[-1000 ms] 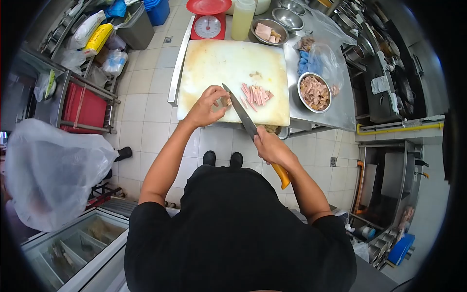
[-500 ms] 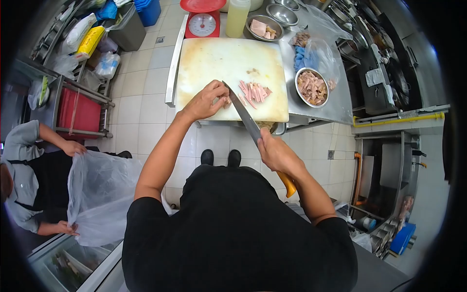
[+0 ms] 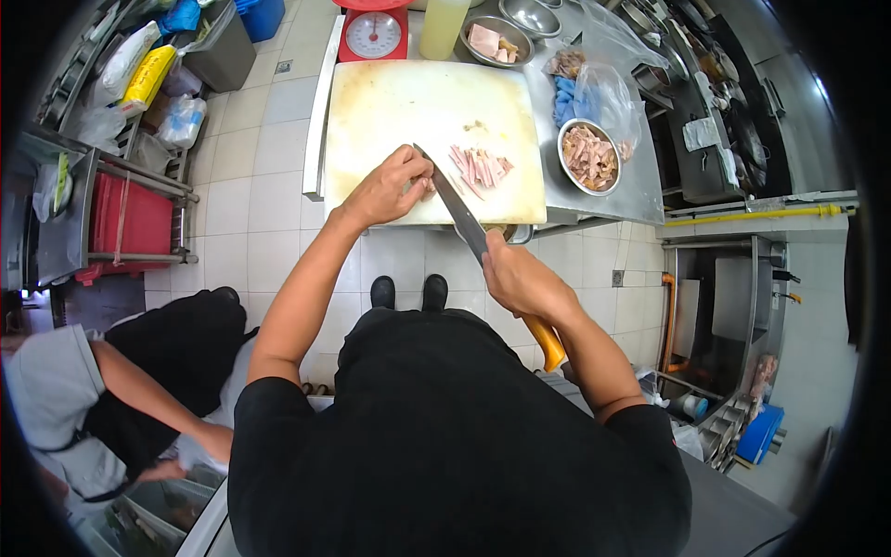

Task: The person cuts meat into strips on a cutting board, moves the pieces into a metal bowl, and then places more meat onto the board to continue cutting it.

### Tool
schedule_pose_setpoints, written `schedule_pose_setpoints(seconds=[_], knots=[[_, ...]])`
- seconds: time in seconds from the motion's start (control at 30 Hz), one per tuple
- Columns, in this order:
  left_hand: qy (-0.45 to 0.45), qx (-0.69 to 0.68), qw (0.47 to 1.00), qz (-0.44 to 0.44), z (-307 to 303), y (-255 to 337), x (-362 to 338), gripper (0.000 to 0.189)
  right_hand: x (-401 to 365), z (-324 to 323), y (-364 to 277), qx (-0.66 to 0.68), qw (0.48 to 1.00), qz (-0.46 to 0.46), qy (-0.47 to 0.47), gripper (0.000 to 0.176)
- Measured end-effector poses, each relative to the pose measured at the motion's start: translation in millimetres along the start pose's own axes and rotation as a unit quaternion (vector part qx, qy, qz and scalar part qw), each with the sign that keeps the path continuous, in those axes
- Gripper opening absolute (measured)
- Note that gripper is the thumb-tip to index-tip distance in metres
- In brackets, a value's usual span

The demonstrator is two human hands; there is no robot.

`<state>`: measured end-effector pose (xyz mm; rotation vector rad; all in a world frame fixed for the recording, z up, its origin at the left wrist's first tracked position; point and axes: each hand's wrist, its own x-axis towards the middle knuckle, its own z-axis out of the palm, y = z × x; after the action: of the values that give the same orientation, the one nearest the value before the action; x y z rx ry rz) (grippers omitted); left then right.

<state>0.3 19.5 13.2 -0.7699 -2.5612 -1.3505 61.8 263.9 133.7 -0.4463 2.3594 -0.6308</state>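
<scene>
My right hand is wrapped round the yellow handle of a long kitchen knife. Its blade slants up and left across the front of a white cutting board. My left hand has its fingers curled down on a small piece of pink ham, mostly hidden under them, close beside the blade. Just right of the knife lies a loose pile of ham strips. A metal bowl of cut ham stands right of the board.
Behind the board are a red scale, a bottle of yellowish liquid and a bowl with ham chunks. A clear plastic bag and blue cloth lie at right. A co-worker bends over containers at lower left.
My view has shifted slightly, while both hands keep nearly the same place on the board. The co-worker, who held up a large clear plastic bag, now bends low with arms reaching down.
</scene>
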Motion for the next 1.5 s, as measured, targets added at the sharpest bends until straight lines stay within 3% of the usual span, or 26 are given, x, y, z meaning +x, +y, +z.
schedule_pose_setpoints(seconds=[0.2,0.33,0.4,0.73,0.8,0.93,1.13,1.27,1.33,1.4,1.5], knots=[[0.019,-0.055,0.998,-0.019,5,-4,1,0.011,17,-12,-21,0.023,0.996,0.072,-0.053,0.017],[0.027,-0.05,0.998,-0.016,4,-7,-1,0.011,26,-15,-26,0.035,0.994,0.082,-0.063,0.018],[0.032,-0.048,0.998,-0.012,3,-7,-2,0.011,33,-7,-17,-0.006,0.998,0.041,-0.04,0.017],[0.029,-0.063,0.997,-0.022,5,-7,0,0.011,66,5,-20,0.005,0.995,0.084,-0.051,0.018],[0.039,-0.071,0.996,-0.03,5,-7,-2,0.011,87,37,8,-0.083,0.995,-0.011,0.044,0.017],[0.042,-0.05,0.997,-0.032,12,-4,-5,0.015,81,46,13,-0.069,0.996,-0.003,0.055,0.017],[0.091,-0.034,0.994,-0.042,18,-1,-12,0.015,60,34,20,-0.107,0.994,-0.018,-0.007,0.019],[0.1,-0.028,0.994,-0.044,20,3,-12,0.014,88,59,45,-0.124,0.982,-0.114,0.088,0.017],[0.125,-0.054,0.989,-0.057,24,4,-20,0.017,80,19,21,0.05,0.996,0.026,-0.071,0.021],[0.156,-0.083,0.981,-0.076,26,7,-26,0.021,85,6,48,0.06,0.995,0.004,-0.078,0.026],[0.156,-0.055,0.971,-0.175,31,7,-34,0.031,91,-10,72,0.121,0.991,-0.045,0.023,0.021]])
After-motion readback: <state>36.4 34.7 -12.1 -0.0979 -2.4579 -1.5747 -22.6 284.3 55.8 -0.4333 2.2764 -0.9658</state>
